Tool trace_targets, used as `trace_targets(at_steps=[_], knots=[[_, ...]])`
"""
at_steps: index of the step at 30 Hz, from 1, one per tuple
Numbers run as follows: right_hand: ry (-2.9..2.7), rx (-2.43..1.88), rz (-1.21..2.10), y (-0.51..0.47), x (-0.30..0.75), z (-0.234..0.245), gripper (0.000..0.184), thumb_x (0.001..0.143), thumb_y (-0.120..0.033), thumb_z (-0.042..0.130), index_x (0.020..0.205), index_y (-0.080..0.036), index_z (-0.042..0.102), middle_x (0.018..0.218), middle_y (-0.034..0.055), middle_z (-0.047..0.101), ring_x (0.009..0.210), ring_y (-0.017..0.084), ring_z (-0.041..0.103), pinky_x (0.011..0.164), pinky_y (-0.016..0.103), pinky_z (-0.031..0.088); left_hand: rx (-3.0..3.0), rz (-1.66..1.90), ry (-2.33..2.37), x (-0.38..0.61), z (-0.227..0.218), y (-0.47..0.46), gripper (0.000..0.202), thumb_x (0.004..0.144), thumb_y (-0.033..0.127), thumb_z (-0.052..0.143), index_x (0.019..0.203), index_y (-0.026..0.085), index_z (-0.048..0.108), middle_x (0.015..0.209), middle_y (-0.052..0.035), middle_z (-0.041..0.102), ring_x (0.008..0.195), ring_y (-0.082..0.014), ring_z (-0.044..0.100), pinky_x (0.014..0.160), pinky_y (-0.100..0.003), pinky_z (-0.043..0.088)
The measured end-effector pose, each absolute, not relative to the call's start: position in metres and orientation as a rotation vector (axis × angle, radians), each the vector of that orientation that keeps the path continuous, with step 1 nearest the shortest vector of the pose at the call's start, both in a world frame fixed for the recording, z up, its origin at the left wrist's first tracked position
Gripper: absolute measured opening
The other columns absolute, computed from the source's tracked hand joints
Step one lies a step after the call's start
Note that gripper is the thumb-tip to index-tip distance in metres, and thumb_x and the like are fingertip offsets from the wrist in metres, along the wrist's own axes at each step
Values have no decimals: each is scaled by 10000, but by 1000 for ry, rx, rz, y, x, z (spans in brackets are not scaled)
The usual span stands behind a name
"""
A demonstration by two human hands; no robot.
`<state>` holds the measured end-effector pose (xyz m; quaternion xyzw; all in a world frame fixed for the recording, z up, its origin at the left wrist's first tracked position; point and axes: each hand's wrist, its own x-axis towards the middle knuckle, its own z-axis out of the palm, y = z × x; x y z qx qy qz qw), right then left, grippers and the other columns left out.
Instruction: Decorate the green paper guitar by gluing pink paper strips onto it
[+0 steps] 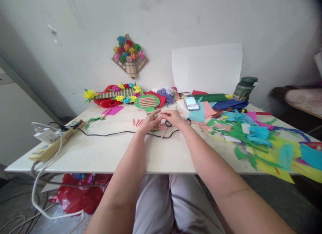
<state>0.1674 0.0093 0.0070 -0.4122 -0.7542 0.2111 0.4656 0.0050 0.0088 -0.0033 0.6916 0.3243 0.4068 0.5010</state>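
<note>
left hand (pixel 150 122): one, fingers spread flat on the bench (pixel 113 150)
right hand (pixel 173 117): one, loosely curled, grip unclear
pink paper sticks (pixel 137 122): three, just beside left hand
scissors (pixel 168 124): one pair, at right hand

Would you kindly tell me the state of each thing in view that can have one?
Left hand: flat on the table, fingers out.
Right hand: fingertips by the left hand's; grip unclear.
Rolls: lying loose beside the left hand.
Power strip: plugs in.
Cable: slack across the table.
Bottle: upright, capped.
White sheet: propped upright.
Scraps: loose, heaped on the right.
</note>
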Motion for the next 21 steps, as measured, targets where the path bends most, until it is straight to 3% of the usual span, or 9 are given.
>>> trace_targets(at_steps=[10, 15, 21], knots=[[-1618, -1044, 813, 5, 165, 12, 211, 663, -334, 607, 686, -132, 660, 496, -32, 540, 458, 75, 459, 467, 196, 364, 1655, 1058, 799, 6, 2, 6, 674, 686, 361, 661, 1268, 123, 419, 543, 54, 498, 413, -50, 406, 401, -180, 318], [-1273, -943, 954, 10, 163, 9, 265, 624, -397, 632, 681, -139, 625, 580, -12, 580, 458, 65, 456, 485, 207, 399, 1461, 1271, 788, 4, 1, 10, 635, 582, 327, 740, 1158, 164, 525, 729, 7, 599, 565, -79, 533, 514, -199, 429], [-1054, -798, 1116, 12, 158, 7, 327, 540, -425, 711, 669, -139, 616, 607, -8, 594, 466, 55, 445, 470, 205, 400, 1457, 1335, 819, 13, 0, 9, 341, 655, 370, 679, 903, 137, 681, 857, -42, 649, 739, -111, 566, 653, -215, 457]])
